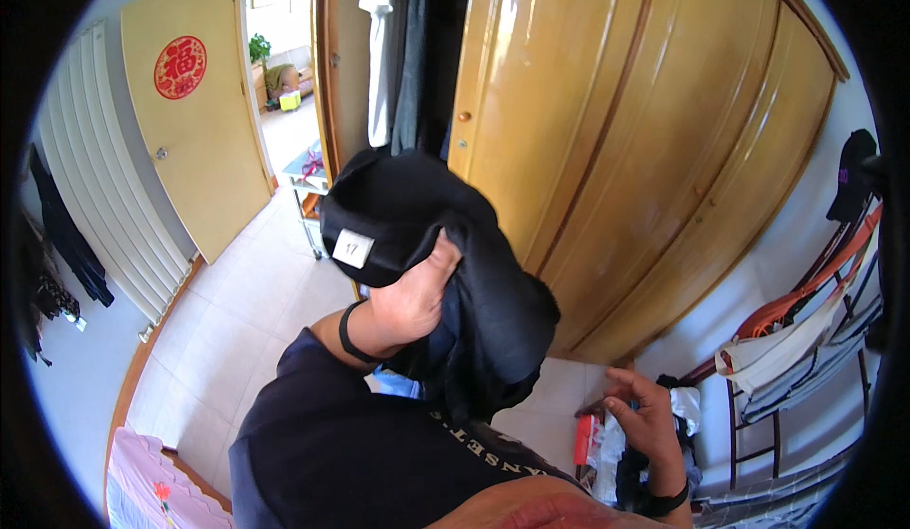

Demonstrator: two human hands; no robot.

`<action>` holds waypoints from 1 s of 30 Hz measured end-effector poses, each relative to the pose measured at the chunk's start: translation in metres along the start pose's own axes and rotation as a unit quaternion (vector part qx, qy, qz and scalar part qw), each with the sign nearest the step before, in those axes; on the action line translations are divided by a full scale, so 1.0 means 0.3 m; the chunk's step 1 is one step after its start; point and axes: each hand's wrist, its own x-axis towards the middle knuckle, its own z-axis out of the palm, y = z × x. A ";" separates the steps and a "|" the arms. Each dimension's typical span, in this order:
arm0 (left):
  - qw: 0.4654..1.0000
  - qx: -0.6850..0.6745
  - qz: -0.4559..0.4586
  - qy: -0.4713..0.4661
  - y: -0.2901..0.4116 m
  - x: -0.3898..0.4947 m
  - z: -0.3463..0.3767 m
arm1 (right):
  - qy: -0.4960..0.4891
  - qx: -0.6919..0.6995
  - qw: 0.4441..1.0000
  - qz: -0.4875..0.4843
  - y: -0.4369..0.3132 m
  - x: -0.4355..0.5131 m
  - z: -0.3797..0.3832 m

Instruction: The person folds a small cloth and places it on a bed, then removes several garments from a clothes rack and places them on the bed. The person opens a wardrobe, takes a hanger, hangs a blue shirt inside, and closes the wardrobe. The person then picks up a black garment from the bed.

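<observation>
My left hand [419,291] grips a bunched black garment [508,301] in front of the wardrobe, the thumb pressed on its cloth. The garment arches upward from the fist and hangs down before my chest. A white tag [353,248] with writing sits on its left part. My right hand [643,408] is lower right, apart from the garment. Its fingers are spread and slightly curled, holding nothing. White and grey clothes [405,67] hang in the open section of the wardrobe behind the garment.
Yellow wooden wardrobe doors [554,95] fill the upper right. At left stand a door [192,138] with a red round decoration and a white radiator [106,173]. A rack with draped cloths [803,358] is at right. Bags [608,458] lie beneath my right hand.
</observation>
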 end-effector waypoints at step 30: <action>0.949 -0.030 -0.205 0.236 -0.583 -0.140 -0.946 | -0.127 -0.153 0.947 -0.252 -0.164 1.077 0.769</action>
